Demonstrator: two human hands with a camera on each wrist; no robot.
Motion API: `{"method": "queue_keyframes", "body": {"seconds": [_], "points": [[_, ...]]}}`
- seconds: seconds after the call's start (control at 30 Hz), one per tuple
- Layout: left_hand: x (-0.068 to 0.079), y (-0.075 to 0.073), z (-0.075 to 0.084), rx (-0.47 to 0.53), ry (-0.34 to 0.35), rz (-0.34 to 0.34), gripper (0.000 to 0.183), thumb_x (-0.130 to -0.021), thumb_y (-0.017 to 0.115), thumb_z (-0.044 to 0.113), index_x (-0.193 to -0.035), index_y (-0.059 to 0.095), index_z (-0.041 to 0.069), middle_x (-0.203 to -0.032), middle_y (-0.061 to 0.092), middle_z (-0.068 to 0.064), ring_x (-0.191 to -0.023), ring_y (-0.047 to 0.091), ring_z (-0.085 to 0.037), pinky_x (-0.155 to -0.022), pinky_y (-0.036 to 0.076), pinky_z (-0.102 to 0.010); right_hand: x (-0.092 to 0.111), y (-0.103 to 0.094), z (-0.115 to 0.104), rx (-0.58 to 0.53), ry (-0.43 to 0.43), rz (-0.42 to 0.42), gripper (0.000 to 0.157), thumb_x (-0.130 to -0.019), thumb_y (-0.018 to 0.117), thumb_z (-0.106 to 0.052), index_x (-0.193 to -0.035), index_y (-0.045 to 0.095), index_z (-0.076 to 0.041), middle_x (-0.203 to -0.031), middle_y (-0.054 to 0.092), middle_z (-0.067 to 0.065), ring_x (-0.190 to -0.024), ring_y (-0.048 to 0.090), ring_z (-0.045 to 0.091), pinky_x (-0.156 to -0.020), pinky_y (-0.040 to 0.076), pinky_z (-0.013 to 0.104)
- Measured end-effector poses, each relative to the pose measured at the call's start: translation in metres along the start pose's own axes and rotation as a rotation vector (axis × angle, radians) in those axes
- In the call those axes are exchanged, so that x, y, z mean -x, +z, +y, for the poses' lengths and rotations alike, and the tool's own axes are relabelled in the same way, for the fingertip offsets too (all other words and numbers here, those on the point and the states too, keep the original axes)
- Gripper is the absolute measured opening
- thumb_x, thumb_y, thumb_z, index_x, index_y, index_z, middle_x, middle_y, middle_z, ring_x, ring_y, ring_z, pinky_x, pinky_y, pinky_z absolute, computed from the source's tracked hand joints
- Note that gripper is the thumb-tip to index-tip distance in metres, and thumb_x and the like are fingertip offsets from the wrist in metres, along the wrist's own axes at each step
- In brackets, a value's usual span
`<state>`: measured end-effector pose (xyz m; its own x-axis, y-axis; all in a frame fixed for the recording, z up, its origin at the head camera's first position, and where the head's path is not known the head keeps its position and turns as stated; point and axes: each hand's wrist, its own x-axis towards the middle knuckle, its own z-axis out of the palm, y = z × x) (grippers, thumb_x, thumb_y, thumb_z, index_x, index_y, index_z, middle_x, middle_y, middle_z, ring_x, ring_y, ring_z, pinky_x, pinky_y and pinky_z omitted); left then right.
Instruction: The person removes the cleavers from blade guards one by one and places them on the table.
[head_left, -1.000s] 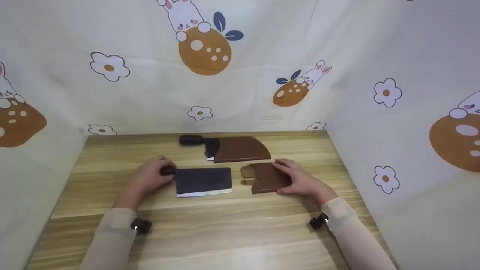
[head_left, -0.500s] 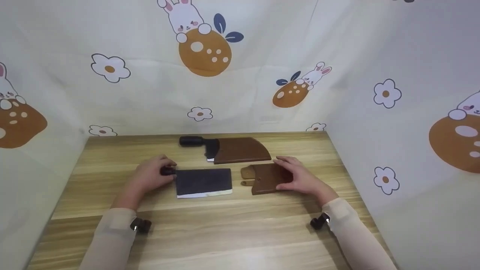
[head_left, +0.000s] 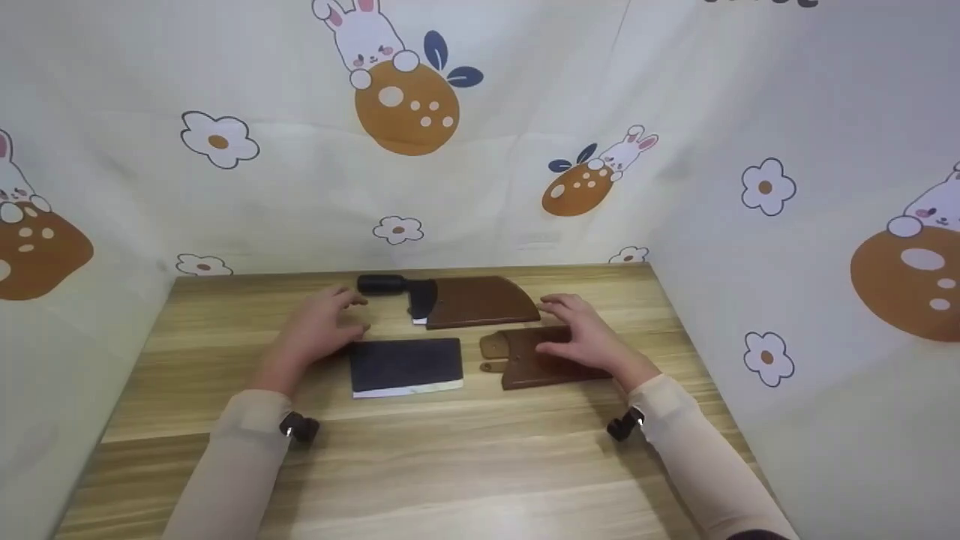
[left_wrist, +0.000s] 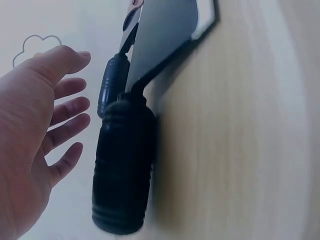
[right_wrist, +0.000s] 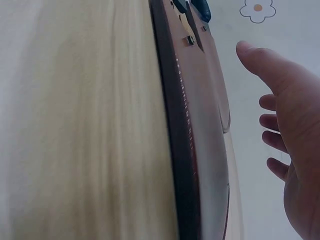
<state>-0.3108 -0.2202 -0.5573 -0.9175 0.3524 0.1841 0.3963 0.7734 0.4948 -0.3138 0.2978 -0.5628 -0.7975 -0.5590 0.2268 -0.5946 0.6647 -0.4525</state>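
Note:
A black-bladed cleaver (head_left: 406,365) lies flat on the wooden table, its pale cutting edge toward me. My left hand (head_left: 319,326) hovers over its ridged black handle (left_wrist: 122,170), fingers loosely bent and holding nothing; from the head view that handle is hidden. To the right lies a brown leather sheath (head_left: 525,371), its strap and flap pointing left at the cleaver. Above this sheath my right hand (head_left: 589,337) is raised, fingers spread and apart from the leather in the right wrist view. Behind both lies a second cleaver (head_left: 381,284), its blade inside another brown sheath (head_left: 484,302).
Cloth walls with rabbit and flower prints (head_left: 398,230) enclose the wooden table (head_left: 450,465) at the back and both sides. The sheathed cleaver lies near the back edge, between the two hands.
My left hand has let go of the front cleaver's handle and moved up and to the right. My right hand has released the loose sheath and lifted slightly. The cleavers and sheaths stay in place.

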Motion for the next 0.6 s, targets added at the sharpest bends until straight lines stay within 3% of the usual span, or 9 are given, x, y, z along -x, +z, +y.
{"method": "queue_keyframes", "body": {"seconds": [0.37,0.6], "points": [[-0.044,0.007,0.013,-0.136,0.006,-0.026,0.055,-0.094,0.084,0.030,-0.141,0.069,0.004,-0.144,0.061,-0.024,-0.140,0.053,-0.047,-0.119,0.036,-0.074,-0.044,0.009,-0.021,0.096,0.034,-0.003,0.083,-0.089,0.091,-0.047,-0.152,0.063,-0.002,-0.157,0.056,0.020,-0.144,0.052,0.042,-0.121,0.041,0.058],[-0.066,0.016,0.011,-0.176,0.026,-0.045,0.058,-0.096,0.084,0.034,-0.144,0.067,0.005,-0.149,0.059,-0.022,-0.143,0.049,-0.046,-0.119,0.035,-0.072,-0.068,0.021,-0.026,0.120,0.044,-0.063,0.083,-0.092,0.088,-0.048,-0.156,0.060,-0.005,-0.158,0.056,0.021,-0.145,0.051,0.042,-0.122,0.040,0.059]]}}
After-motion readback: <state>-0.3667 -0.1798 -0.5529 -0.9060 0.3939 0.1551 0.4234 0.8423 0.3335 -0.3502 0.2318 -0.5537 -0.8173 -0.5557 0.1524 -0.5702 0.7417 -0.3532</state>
